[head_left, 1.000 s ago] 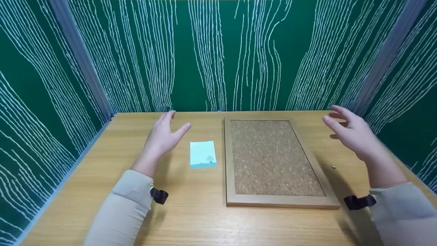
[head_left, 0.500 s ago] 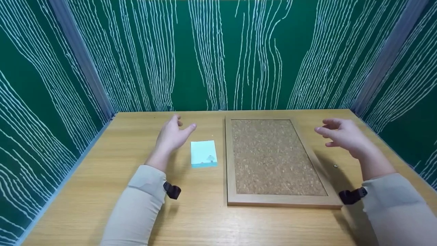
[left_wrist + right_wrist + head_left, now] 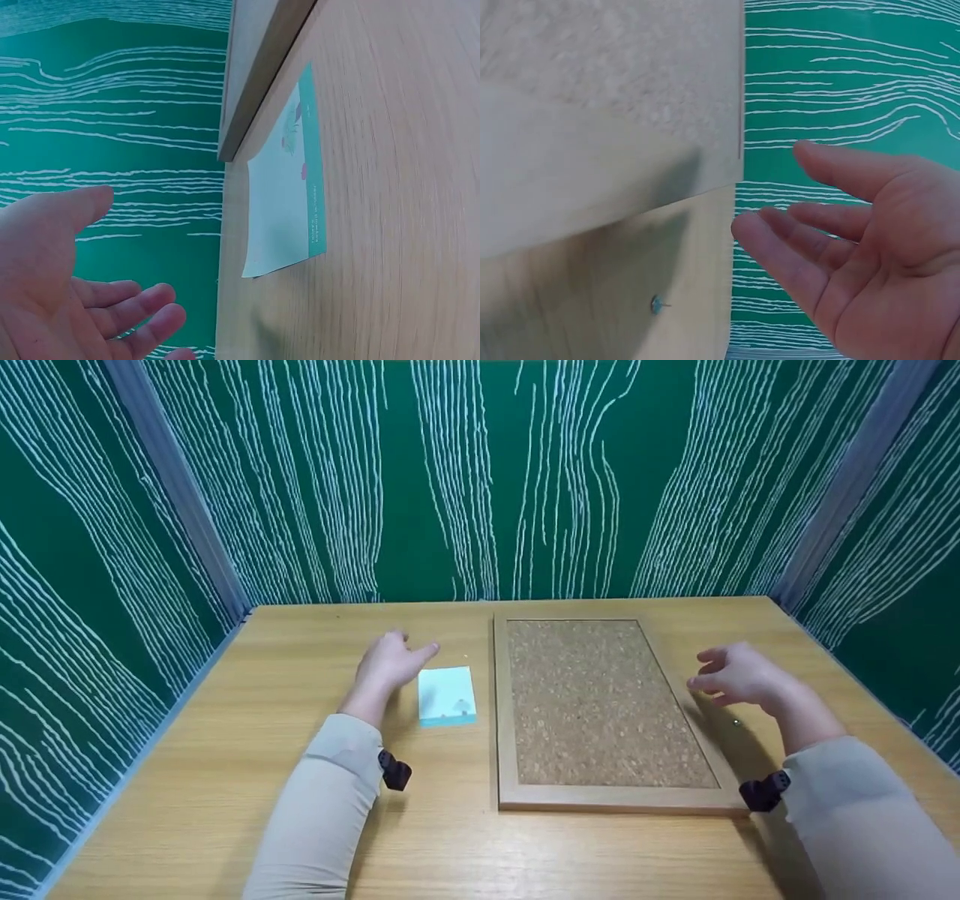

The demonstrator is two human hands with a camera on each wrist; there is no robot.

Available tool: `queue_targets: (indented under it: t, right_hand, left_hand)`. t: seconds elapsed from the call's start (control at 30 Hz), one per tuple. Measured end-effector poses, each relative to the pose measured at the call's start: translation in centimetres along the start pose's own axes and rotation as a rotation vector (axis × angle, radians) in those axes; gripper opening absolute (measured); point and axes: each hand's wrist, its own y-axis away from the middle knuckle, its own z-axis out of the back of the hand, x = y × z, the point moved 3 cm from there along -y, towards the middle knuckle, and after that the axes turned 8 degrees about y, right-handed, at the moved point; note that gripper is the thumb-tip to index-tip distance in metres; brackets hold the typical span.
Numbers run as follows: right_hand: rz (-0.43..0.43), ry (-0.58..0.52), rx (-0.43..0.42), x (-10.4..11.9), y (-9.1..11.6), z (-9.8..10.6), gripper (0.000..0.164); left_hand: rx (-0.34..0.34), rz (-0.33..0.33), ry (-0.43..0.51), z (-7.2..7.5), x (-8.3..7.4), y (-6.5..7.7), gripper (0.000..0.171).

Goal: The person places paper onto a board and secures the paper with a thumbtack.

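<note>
My left hand (image 3: 391,661) hovers at the upper left of a pale blue-green sticky note (image 3: 447,695), its fingers loosely bent and holding nothing. A small tree print and a darker strip run along the note's near edge, and in the left wrist view one corner of the note (image 3: 277,202) lifts slightly. To the right, my right hand (image 3: 742,676) is above the table by the right side of a wood-framed cork board (image 3: 600,701), its fingers relaxed with nothing in them. Below that hand lies a small metallic thumbtack (image 3: 736,722), its pin visible in the right wrist view.
The cork board lies flat on the wooden table (image 3: 420,840), right of the note. Green walls (image 3: 517,480) with white wavy lines enclose the table at the back and sides. A tiny pale speck lies beyond the note.
Both hands have come lower and closer to the table. The left moved right toward the note, the right moved left toward the thumbtack and board. The note, board and thumbtack stayed put.
</note>
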Motion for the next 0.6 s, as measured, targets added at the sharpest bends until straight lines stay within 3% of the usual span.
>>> queue_targets:
  t: [0.17, 0.43, 0.6]
  right_hand:
    - [0.031, 0.065, 0.03, -0.4, -0.4, -0.6, 0.069]
    - [0.008, 0.186, 0.112, -0.5, -0.8, -1.4, 0.065]
    - [-0.02, 0.245, 0.145, -0.2, -0.9, -1.8, 0.063]
  left_hand:
    - [0.033, 0.031, -0.02, -0.5, 0.3, -0.3, 0.079]
    - [0.083, 0.123, -0.063, -1.2, 1.1, -0.6, 0.077]
    - [0.101, 0.143, -0.066, -1.5, 1.3, -0.6, 0.074]
